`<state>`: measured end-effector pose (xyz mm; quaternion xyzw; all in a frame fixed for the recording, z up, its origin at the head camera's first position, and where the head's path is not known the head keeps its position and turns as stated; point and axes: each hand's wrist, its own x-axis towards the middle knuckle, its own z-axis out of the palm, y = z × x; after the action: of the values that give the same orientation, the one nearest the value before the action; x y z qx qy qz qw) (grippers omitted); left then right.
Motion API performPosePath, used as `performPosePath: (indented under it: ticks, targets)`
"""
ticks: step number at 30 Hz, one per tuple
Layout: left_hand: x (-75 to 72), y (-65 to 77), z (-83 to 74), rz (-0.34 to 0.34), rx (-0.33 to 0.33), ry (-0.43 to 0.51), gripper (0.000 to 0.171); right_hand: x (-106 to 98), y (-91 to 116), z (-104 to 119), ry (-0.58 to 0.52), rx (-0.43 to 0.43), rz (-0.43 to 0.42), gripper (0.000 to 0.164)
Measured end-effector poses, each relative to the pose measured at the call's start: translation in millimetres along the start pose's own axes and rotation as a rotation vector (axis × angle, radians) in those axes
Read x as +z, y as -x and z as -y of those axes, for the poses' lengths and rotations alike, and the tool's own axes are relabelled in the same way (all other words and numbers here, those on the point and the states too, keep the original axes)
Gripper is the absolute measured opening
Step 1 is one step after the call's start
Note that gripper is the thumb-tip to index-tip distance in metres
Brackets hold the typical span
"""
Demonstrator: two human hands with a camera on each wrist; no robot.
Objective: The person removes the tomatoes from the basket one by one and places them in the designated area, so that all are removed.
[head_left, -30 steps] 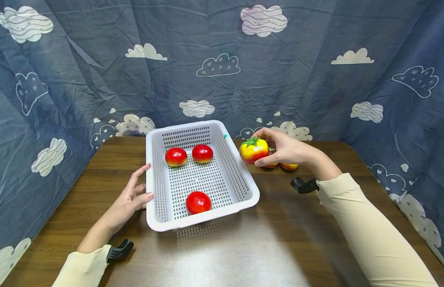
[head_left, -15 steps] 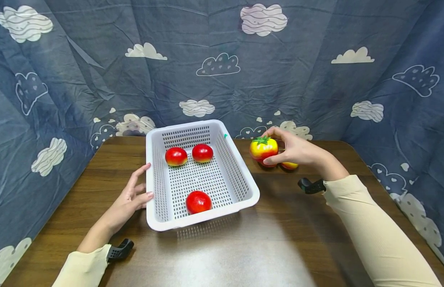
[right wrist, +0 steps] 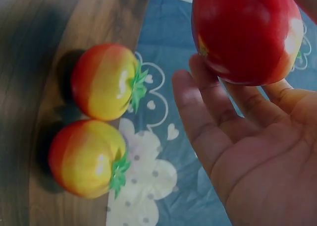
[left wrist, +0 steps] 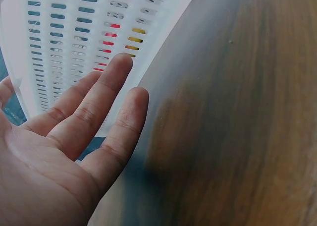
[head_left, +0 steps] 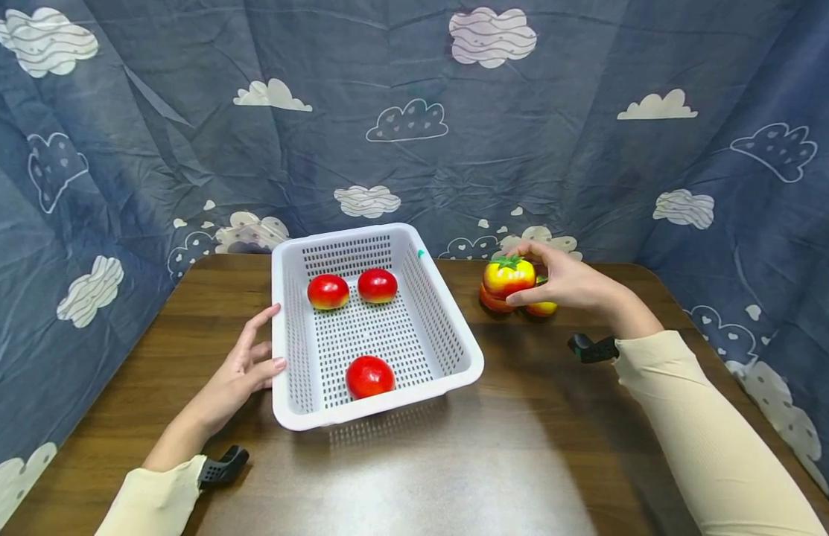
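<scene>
My right hand (head_left: 575, 283) pinches a shiny toy tomato (head_left: 508, 278), yellow and red with green leaves on top, between thumb and fingers. The right wrist view shows this tomato's red underside (right wrist: 247, 35) above the table's level. Two similar tomatoes, one nearer (right wrist: 104, 82) and one beside it (right wrist: 88, 159), rest on the table; in the head view the held one partly covers them. On the left, my left hand (head_left: 236, 372) touches the rim of a white perforated plastic basket (head_left: 387, 404) with loosely extended fingers. Its fingers (left wrist: 116, 82) lie along the basket's side wall.
Three red tomato-like fruits with yellow undersides lie in the basket: two at the back (head_left: 328, 292) and one at the front (head_left: 369, 377). The brown wooden table (head_left: 508, 461) ends at a blue cloud-patterned cloth (head_left: 414, 171) behind and at both sides.
My right hand has moved the tomato rightward, away from the basket's right rim and over the two tomatoes on the table. The left hand and basket have stayed put.
</scene>
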<state>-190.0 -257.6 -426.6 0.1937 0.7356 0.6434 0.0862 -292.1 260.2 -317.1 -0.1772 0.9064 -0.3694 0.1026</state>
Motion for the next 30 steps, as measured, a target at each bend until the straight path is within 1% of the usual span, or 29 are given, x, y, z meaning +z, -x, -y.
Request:
performPosePath:
  ticks: [3,5,10,16,25,30]
  targets:
    - [-0.1,-1.8,-0.1,0.002,0.006,0.002,0.08,-4.7,2.3,-5.9,0.023,0.026,-0.011,0.073]
    - [-0.3,-1.6,-0.1,0.001,0.005,0.001,0.08,-6.7,2.8,-9.6,0.025,0.025,-0.011,0.075]
    - [-0.8,1.0,-0.3,-0.009,-0.009,-0.01,0.081,-9.9,1.7,-19.5,0.003,0.026,-0.009,0.075]
    - [-0.2,0.7,0.5,-0.004,-0.003,-0.005,0.081,-15.2,5.1,-34.4,0.006,0.043,-0.052,0.075]
    - [-0.1,0.5,-0.3,-0.003,-0.008,-0.008,0.08,-26.0,11.5,-65.4,0.041,0.136,-0.104,0.084]
    - [-0.2,0.5,-0.2,-0.003,-0.003,-0.004,0.08,-29.8,15.0,-80.1,0.05,0.164,-0.148,0.086]
